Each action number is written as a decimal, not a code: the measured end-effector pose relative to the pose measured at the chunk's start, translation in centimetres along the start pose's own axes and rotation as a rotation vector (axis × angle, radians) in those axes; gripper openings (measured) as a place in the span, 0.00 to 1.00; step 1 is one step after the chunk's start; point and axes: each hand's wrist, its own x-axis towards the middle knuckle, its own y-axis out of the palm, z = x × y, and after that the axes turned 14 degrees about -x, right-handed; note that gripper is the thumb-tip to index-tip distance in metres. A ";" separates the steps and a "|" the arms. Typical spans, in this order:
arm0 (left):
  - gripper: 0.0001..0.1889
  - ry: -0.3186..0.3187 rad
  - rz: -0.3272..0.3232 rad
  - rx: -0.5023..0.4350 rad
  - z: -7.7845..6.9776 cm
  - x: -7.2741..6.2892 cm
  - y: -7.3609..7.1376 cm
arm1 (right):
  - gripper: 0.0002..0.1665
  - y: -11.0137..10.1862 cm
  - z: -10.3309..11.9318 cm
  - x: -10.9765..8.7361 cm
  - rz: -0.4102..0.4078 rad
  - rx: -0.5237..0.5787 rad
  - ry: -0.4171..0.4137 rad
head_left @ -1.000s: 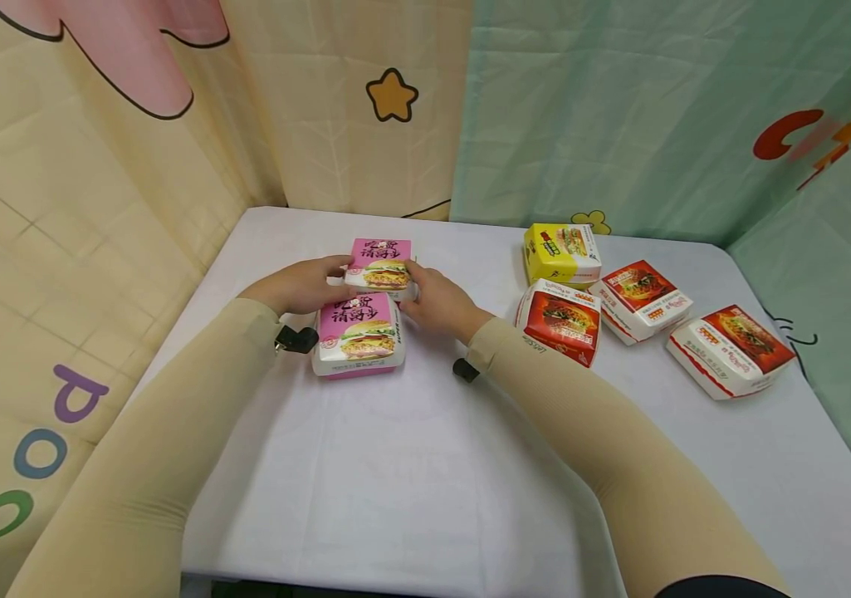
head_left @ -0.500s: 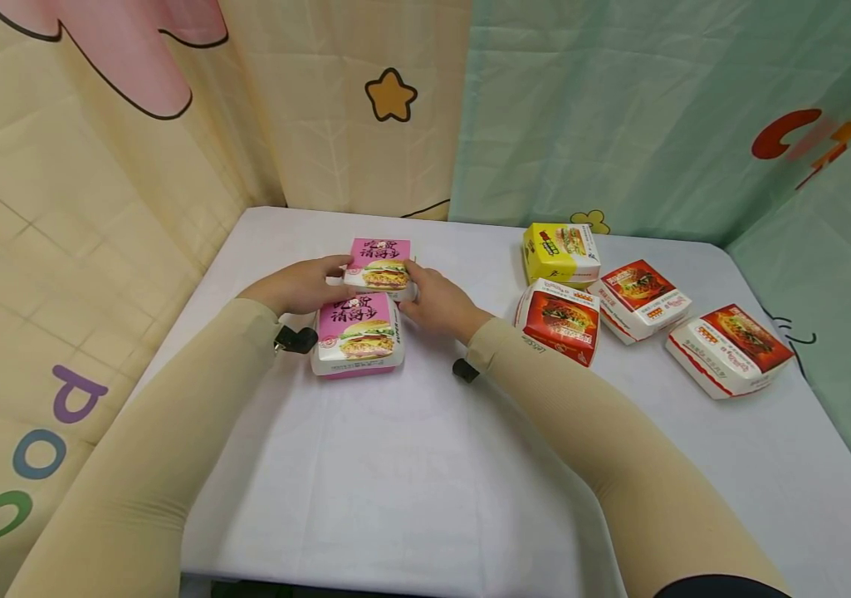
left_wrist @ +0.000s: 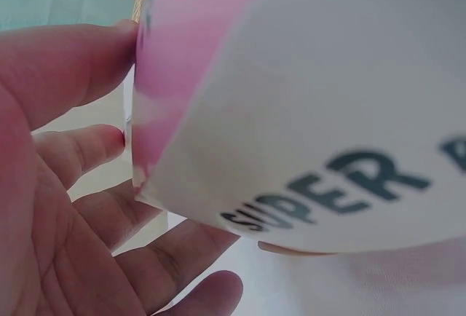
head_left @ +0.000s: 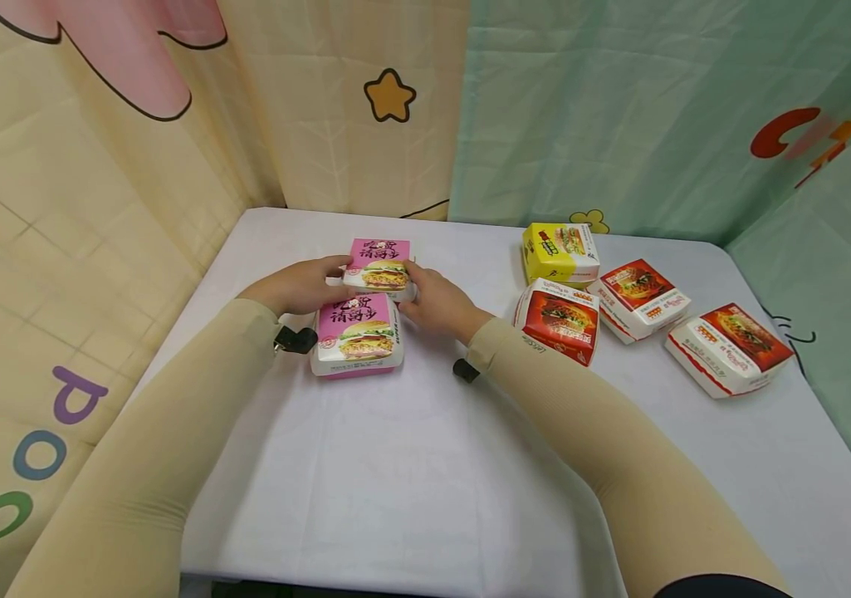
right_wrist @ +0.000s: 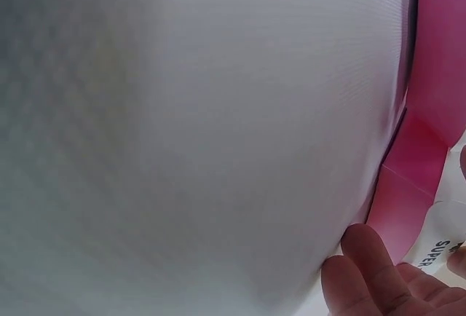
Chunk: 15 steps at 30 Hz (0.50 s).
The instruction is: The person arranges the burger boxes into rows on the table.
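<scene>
Left hand point(head_left: 296, 286): grips the far pink box point(head_left: 379, 259). Near pink box point(head_left: 358, 336): stands just in front; a slipping grip may nudge it. Far pink box: between the hands; uneven pressure may skew it. Right hand point(head_left: 442, 307): grips its right side.

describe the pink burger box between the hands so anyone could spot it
On the left half of the white tablecloth, find the nearer pink burger box. Just behind it, between the left hand and the right hand, is the farther pink burger box, set apart from its lookalike by being farther back.
</scene>
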 end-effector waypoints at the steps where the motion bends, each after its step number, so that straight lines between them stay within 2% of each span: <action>1: 0.44 -0.001 0.000 -0.001 0.0 0.0 0.0 | 0.51 0.0 0.0 0.0 -0.001 -0.003 -0.003; 15: 0.44 -0.011 0.006 -0.007 0.0 0.1 0.0 | 0.51 0.2 -0.3 0.0 -0.011 -0.008 -0.027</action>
